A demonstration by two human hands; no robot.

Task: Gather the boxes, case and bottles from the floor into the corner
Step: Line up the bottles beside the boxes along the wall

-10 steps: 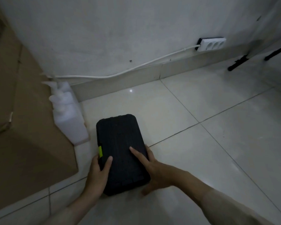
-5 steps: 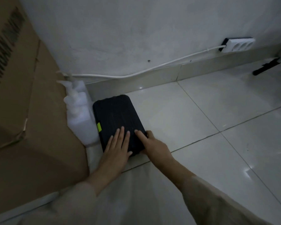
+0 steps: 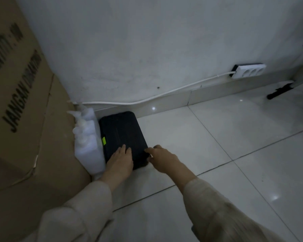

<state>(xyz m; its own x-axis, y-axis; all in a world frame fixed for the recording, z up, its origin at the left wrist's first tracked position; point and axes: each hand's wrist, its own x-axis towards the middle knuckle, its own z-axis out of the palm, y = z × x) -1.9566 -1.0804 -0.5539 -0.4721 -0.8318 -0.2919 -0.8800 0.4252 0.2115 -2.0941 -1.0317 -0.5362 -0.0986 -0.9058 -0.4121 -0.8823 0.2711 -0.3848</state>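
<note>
Fingers [image 3: 123, 151] of our left hand [image 3: 120, 162] flat on the case [image 3: 122, 135], gripping nothing; right hand [image 3: 163, 158] loosely curled at its near corner | case lies by the bottles [image 3: 87, 142], far end at the skirting | we'd press evenly, sliding it square without tipping bottles.
</note>
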